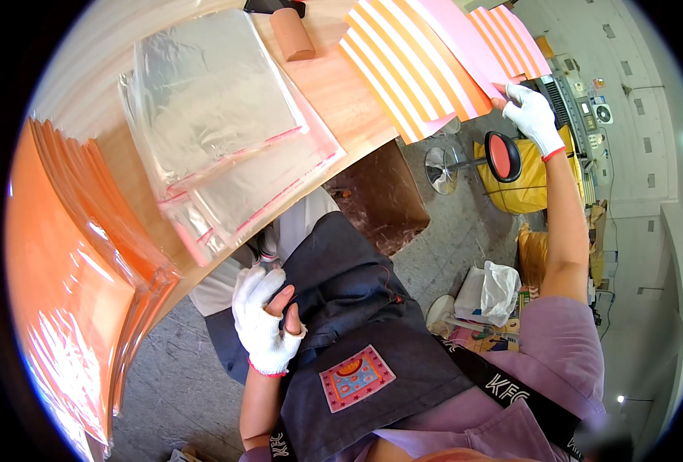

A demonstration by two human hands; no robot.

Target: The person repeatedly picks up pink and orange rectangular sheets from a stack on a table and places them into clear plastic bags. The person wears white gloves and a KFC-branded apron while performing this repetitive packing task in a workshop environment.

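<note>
My right hand [532,115], in a white glove with bare thumb and fingertip, pinches the near right corner of a pink paper sheet [453,35]. Beside that sheet, orange-and-white striped paper [403,65] overhangs the table edge, and more striped paper [503,42] shows beyond it. Above my lap, my left hand [264,319], gloved the same way, is loosely curled with thumb and forefinger apart and nothing visible in it. Clear plastic bags [214,96] with pink-red edge strips lie stacked on the table, nearest to my left hand.
The wooden table [333,92] carries a tall stack of orange plastic-wrapped packs [64,285] at left. A brown block [293,35] and a dark phone-like object [274,7] sit at the back. Below are an open brown box [380,192], a round-seated stool [503,156] and a yellow bundle [522,192].
</note>
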